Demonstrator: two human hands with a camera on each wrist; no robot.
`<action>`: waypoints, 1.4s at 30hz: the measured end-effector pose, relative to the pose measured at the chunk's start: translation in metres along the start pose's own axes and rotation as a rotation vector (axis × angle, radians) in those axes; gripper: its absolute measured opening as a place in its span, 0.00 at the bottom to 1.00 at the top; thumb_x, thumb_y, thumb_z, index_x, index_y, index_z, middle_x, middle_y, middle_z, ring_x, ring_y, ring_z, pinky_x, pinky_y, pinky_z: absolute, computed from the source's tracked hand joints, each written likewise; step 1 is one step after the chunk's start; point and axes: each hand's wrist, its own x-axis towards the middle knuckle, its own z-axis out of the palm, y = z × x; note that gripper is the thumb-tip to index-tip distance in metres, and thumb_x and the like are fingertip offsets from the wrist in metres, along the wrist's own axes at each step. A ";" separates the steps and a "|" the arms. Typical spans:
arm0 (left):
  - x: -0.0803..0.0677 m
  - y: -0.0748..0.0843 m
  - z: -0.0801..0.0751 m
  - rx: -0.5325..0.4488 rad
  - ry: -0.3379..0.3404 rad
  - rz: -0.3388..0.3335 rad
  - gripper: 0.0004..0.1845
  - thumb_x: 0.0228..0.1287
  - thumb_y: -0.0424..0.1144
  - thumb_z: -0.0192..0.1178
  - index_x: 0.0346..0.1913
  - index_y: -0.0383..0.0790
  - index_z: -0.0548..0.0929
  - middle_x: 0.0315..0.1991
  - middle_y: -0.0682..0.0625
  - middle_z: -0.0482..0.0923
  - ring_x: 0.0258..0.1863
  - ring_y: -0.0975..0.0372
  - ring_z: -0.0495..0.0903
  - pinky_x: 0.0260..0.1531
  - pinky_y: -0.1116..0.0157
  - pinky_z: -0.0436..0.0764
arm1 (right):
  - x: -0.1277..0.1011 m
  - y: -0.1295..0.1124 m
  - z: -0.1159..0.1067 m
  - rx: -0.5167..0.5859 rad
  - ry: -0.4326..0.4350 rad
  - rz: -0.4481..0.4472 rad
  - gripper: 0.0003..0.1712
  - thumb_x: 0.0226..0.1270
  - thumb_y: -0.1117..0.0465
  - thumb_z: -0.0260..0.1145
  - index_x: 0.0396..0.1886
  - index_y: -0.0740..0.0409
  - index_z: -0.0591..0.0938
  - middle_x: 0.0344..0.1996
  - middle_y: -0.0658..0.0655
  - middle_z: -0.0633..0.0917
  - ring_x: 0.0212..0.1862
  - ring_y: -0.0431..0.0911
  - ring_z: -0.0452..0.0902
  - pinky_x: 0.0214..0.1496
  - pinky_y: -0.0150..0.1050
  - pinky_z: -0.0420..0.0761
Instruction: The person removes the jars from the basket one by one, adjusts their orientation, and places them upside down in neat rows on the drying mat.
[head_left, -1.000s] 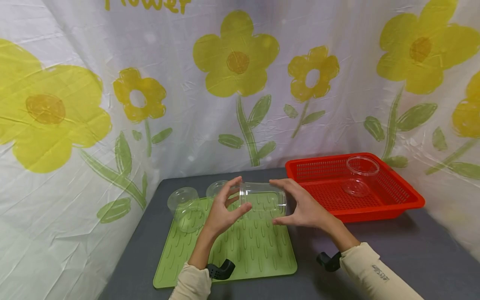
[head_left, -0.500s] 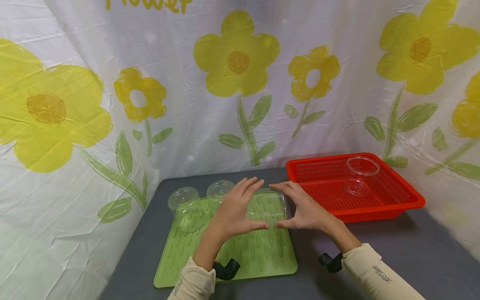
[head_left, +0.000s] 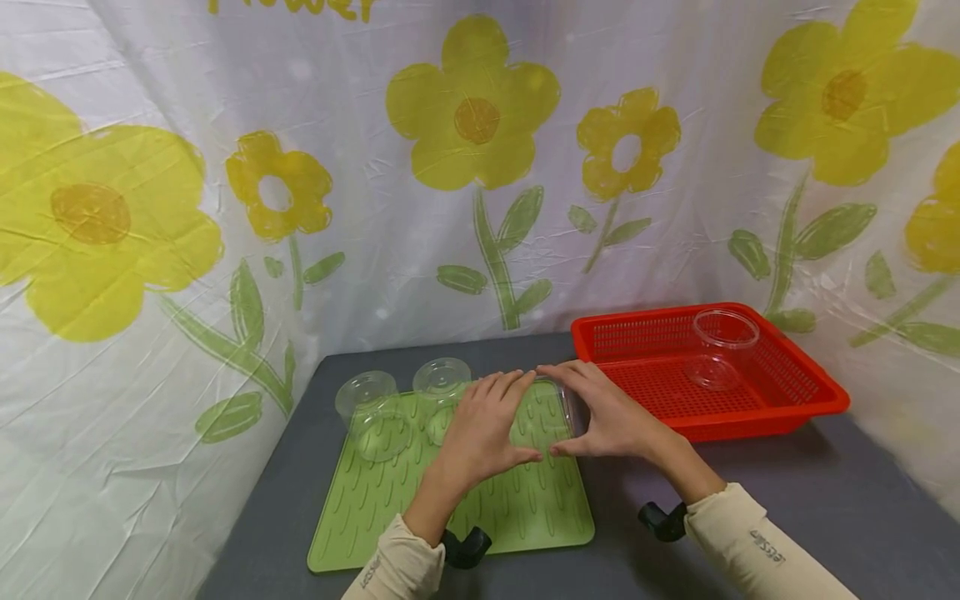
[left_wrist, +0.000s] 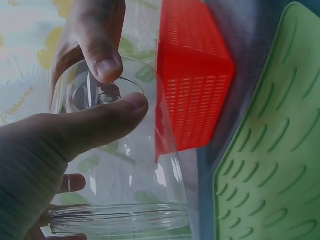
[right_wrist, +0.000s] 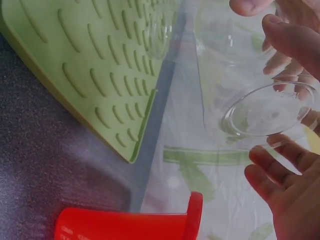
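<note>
A clear plastic cup (head_left: 553,408) lies on its side in the air above the green ridged mat (head_left: 517,517), held between both hands. My left hand (head_left: 483,429) grips its side; in the left wrist view the thumb crosses the cup wall (left_wrist: 130,172) and fingertips show near the rim. My right hand (head_left: 611,421) holds the base end, thumb on one side and fingers on the other, and the round base (right_wrist: 272,107) shows in the right wrist view. Two more clear cups, one at the mat's back left (head_left: 366,400) and one beside it (head_left: 442,379), stand upside down.
On the right of the dark grey table (head_left: 720,500) sits a red perforated basket (head_left: 750,425), with one clear cup (head_left: 723,343) standing in it. A white curtain (head_left: 360,308) printed with yellow flowers hangs behind and along the sides.
My left hand has moved from the cup's rim end to the right along its side, closer to the right hand. The right hand has stayed at the base end.
</note>
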 end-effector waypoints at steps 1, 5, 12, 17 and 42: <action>0.000 -0.001 0.001 -0.008 0.005 0.001 0.61 0.40 0.65 0.81 0.78 0.46 0.64 0.72 0.47 0.72 0.70 0.49 0.73 0.70 0.49 0.73 | 0.000 0.000 0.000 -0.001 0.001 0.003 0.59 0.44 0.46 0.85 0.77 0.50 0.67 0.63 0.55 0.76 0.63 0.49 0.71 0.61 0.56 0.80; 0.000 -0.003 0.005 -0.042 0.021 -0.003 0.59 0.41 0.64 0.81 0.77 0.45 0.66 0.71 0.47 0.73 0.69 0.51 0.74 0.69 0.50 0.74 | 0.001 0.001 0.001 0.007 0.001 0.004 0.62 0.45 0.47 0.85 0.79 0.51 0.64 0.65 0.56 0.75 0.65 0.50 0.70 0.62 0.57 0.80; -0.002 -0.005 0.011 -0.107 0.069 -0.021 0.58 0.41 0.62 0.82 0.75 0.43 0.68 0.70 0.46 0.74 0.69 0.51 0.74 0.68 0.50 0.75 | 0.000 0.002 0.002 0.074 0.009 0.013 0.66 0.45 0.47 0.86 0.82 0.47 0.58 0.72 0.57 0.71 0.70 0.54 0.66 0.65 0.62 0.76; -0.006 -0.005 0.016 -0.190 0.145 -0.055 0.58 0.43 0.60 0.82 0.75 0.40 0.67 0.70 0.45 0.73 0.69 0.51 0.74 0.68 0.50 0.75 | -0.002 0.003 0.002 0.141 0.028 0.059 0.69 0.45 0.44 0.85 0.83 0.42 0.53 0.77 0.58 0.64 0.73 0.57 0.60 0.66 0.69 0.71; -0.015 0.001 0.033 -0.619 0.336 -0.252 0.57 0.50 0.55 0.80 0.78 0.42 0.59 0.74 0.44 0.67 0.72 0.50 0.70 0.66 0.44 0.75 | 0.004 0.003 0.011 0.647 0.134 0.170 0.59 0.54 0.61 0.82 0.81 0.50 0.57 0.78 0.59 0.64 0.77 0.59 0.63 0.77 0.63 0.61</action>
